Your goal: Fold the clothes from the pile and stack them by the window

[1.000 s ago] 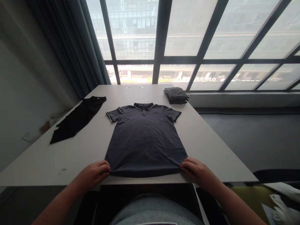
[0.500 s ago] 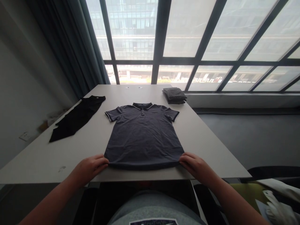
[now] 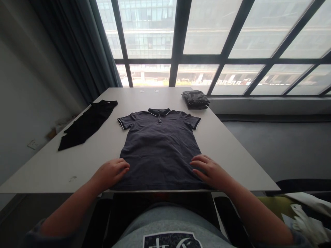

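Observation:
A dark grey polo shirt (image 3: 160, 148) lies spread flat, front up, its collar toward the window and its hem along the table's near edge. Over its lower left side is my left hand (image 3: 113, 172), fingers slightly apart, holding nothing. My right hand (image 3: 209, 170) is at the lower right side of the shirt, its fingers spread and nothing gripped. Whether the fingertips touch the cloth is hard to tell.
On the white table (image 3: 88, 165), a black garment (image 3: 89, 124) lies at the left and a folded striped stack (image 3: 196, 99) at the back right. A dark curtain (image 3: 77, 44) hangs at the left. Items lie on a green seat (image 3: 275, 205) at lower right.
Both hands have let go of the hem corners and moved inward and up over the shirt's sides. The hem now lies flat at the table edge. The view has tilted slightly down.

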Demonstrator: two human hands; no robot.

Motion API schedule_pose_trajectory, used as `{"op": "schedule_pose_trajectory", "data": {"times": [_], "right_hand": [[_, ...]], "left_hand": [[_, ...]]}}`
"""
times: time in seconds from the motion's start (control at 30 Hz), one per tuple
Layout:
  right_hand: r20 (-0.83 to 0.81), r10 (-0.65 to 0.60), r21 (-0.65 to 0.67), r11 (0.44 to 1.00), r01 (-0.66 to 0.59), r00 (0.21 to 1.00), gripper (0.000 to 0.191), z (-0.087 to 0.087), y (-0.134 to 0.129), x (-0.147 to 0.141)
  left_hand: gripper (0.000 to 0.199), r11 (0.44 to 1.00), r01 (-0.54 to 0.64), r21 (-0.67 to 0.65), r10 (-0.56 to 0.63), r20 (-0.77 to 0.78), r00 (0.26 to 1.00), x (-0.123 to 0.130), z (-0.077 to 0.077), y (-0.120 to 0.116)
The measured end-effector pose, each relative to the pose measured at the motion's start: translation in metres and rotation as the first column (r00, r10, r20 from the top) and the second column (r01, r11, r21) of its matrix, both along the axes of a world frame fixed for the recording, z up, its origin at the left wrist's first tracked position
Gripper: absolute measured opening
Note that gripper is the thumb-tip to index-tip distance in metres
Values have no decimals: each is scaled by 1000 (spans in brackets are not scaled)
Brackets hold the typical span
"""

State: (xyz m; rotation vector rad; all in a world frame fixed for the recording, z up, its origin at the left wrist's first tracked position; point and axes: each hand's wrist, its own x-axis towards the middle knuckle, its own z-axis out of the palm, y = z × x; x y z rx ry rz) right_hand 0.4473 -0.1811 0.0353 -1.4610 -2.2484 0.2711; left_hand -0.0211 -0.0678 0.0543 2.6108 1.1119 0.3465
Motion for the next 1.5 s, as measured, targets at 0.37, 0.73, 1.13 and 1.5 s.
{"op": "schedule_pose_trajectory", "data": {"times": [0.37,0.73,1.13,1.5], "right_hand": [[287,-30,-154,985,77,958,64,-50,51,-5],[276,35,-66,998,-18,961,67,-19,103,-42],[348,-8,-233,968,95,938,79,-42,206,-51],[354,-72,-252,953,170,933,84,-43,186,-45]], "left_hand": [[57,995,9,104,12,-194,981,31,-74,19],[60,983,-87,162,117,-190,975,98,-36,57],[63,999,-14,50,26,-250,968,166,-64,146],[65,960,-265,84,278,-313,908,105,-67,138]]}}
